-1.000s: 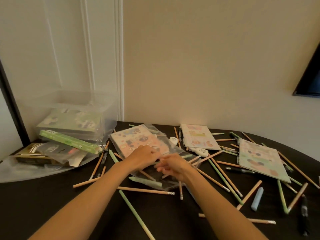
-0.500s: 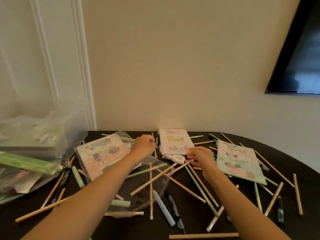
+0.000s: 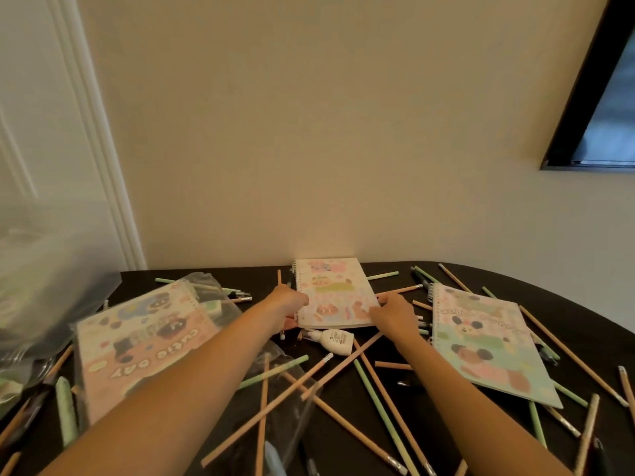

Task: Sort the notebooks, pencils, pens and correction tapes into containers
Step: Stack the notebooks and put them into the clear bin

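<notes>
Gripping the pastel spiral-bound notebook point(image 3: 331, 293) by both side edges now: left hand point(image 3: 287, 304) and right hand point(image 3: 391, 312) moved up from the pencils. Notebook flat on dark table point(image 3: 567, 297), far edge by beige wall point(image 3: 309, 132).

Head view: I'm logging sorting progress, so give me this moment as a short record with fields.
surface: dark table
left hand: gripping the left edge of the middle notebook
right hand: on that notebook's right near corner
other notebooks: one in a clear sleeve at left, one at right
correction tape: just in front of the middle notebook
pencils: scattered loose, unsorted
container: blurred clear bin at far left
</notes>
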A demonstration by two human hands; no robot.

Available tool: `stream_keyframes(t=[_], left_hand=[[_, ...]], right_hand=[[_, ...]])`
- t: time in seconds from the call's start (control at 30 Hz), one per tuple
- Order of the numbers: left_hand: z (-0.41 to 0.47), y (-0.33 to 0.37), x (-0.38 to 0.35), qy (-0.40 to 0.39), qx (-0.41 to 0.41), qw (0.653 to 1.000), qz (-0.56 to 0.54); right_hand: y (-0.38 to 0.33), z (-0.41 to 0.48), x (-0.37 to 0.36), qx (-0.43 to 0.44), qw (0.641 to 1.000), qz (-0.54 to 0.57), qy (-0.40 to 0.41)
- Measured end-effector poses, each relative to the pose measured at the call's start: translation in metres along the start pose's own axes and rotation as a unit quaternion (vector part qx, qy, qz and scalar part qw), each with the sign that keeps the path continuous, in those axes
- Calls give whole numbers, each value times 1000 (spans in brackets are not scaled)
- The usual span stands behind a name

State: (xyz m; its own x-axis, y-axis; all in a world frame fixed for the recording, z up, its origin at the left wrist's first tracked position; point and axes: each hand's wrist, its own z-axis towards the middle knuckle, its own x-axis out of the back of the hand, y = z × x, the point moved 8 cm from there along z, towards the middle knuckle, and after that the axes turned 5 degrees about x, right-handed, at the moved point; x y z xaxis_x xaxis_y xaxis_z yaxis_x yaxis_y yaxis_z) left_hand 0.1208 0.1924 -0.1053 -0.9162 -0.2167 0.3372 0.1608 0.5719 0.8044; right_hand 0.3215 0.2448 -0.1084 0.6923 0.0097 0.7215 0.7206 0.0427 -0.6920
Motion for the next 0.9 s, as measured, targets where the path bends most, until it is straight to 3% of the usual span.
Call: stream_keyframes(t=[0.17, 0.37, 0.57, 0.73, 0.8, 0.9], left_hand=[[9, 9, 0, 35, -44, 998, -34], [-16, 17, 8, 0, -65, 977, -201], [-76, 29, 44, -32, -156, 962, -220], [-121, 13, 86, -71, -182, 958, -212], [-133, 2, 101, -72, -182, 952, -237], [-153, -19, 118, -50, -174, 933, -310]], right_hand=[[0, 0, 4, -21, 989, 143, 20], [-16, -13, 16, -47, 942, 330, 29], [-39, -48, 21, -61, 856, 513, -28], [-66, -87, 21, -32, 780, 616, -108], [-78, -106, 20, -11, 762, 635, -123], [-91, -132, 20, 8, 758, 647, -79]])
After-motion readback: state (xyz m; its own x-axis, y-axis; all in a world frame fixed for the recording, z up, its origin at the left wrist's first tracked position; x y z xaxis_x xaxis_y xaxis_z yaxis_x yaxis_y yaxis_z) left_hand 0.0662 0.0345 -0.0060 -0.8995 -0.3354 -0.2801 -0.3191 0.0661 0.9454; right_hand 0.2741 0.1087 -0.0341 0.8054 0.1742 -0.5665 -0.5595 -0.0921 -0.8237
